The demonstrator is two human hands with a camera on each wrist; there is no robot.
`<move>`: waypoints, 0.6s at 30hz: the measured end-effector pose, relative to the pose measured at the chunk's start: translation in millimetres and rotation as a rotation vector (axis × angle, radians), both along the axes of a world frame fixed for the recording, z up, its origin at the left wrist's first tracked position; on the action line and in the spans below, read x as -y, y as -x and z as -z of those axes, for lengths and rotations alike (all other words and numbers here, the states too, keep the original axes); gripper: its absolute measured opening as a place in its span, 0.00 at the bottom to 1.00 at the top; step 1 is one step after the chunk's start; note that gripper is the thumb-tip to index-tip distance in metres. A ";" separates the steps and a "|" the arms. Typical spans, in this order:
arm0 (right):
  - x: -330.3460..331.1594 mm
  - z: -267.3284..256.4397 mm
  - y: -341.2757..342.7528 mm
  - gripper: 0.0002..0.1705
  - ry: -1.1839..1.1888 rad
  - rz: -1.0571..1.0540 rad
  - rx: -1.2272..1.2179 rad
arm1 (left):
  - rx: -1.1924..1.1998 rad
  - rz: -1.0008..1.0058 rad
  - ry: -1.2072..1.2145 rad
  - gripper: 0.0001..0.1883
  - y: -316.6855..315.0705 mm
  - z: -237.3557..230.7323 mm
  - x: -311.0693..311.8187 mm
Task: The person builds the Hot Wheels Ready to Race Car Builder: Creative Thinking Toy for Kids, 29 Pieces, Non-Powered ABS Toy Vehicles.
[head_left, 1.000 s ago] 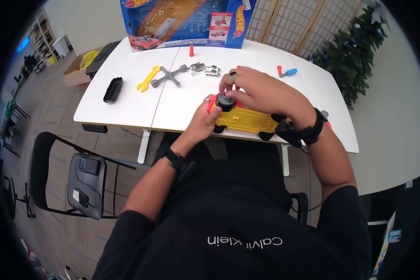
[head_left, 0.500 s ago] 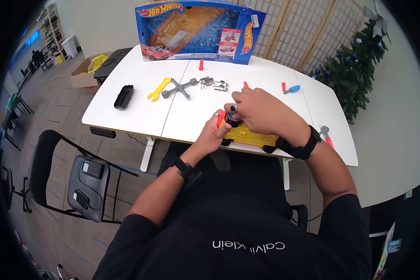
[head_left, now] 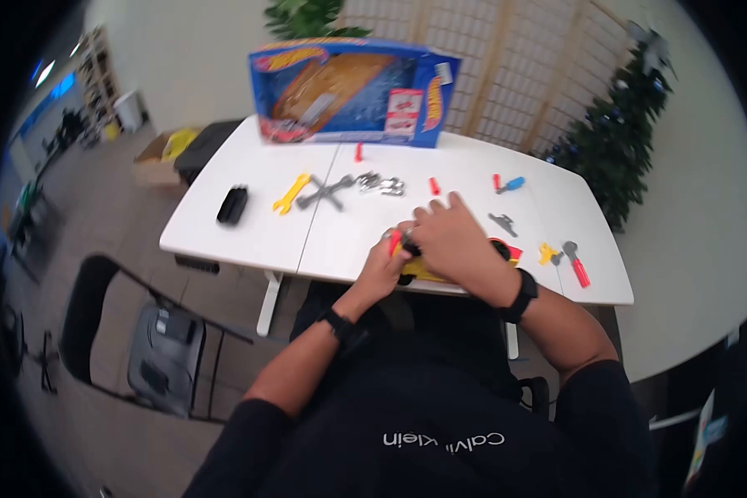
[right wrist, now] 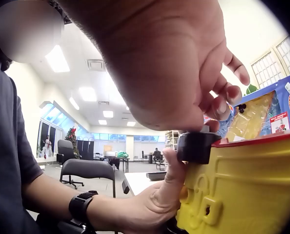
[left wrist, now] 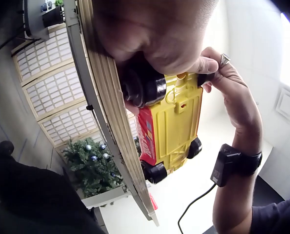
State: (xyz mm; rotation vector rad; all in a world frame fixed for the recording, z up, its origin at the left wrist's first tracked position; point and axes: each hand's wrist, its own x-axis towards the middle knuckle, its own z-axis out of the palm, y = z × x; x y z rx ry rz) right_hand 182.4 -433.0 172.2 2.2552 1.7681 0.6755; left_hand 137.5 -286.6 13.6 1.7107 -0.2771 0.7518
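A toy car (left wrist: 179,119) with a yellow underside, red body and black wheels is held on its side at the table's near edge. My left hand (head_left: 381,272) grips one end of it, thumb against the underside in the right wrist view. Over that same end, my right hand (head_left: 461,246) pinches a black wheel (right wrist: 198,148) between thumb and fingers. From the head, the right hand hides most of the car, leaving another wheel (head_left: 500,248) in sight past the wrist.
On the white table (head_left: 249,228) lie a black tray-like part (head_left: 232,205), a yellow wrench (head_left: 291,194), a grey cross-shaped wrench (head_left: 327,192), chrome parts (head_left: 380,184), a red peg (head_left: 434,186), a blue-handled tool (head_left: 512,185) and a red-handled tool (head_left: 577,266). A Hot Wheels box (head_left: 349,98) stands behind.
The head view has shifted, so the table sits lower. My right hand has turned over the wheel, covering more of the car, whose underside shows less from above. The left hand keeps its hold.
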 end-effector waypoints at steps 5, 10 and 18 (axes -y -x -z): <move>3.8 3.2 2.0 0.14 -0.046 0.118 -0.135 | -0.024 -0.038 0.012 0.40 -3.3 19.9 -8.1; 22.7 10.8 1.8 0.21 -0.278 0.091 -0.087 | -0.079 -0.009 -0.063 0.45 2.0 9.5 -10.3; 108.0 51.6 -35.5 0.34 -1.213 0.190 -0.528 | -0.182 0.151 0.734 0.50 4.9 11.9 -15.5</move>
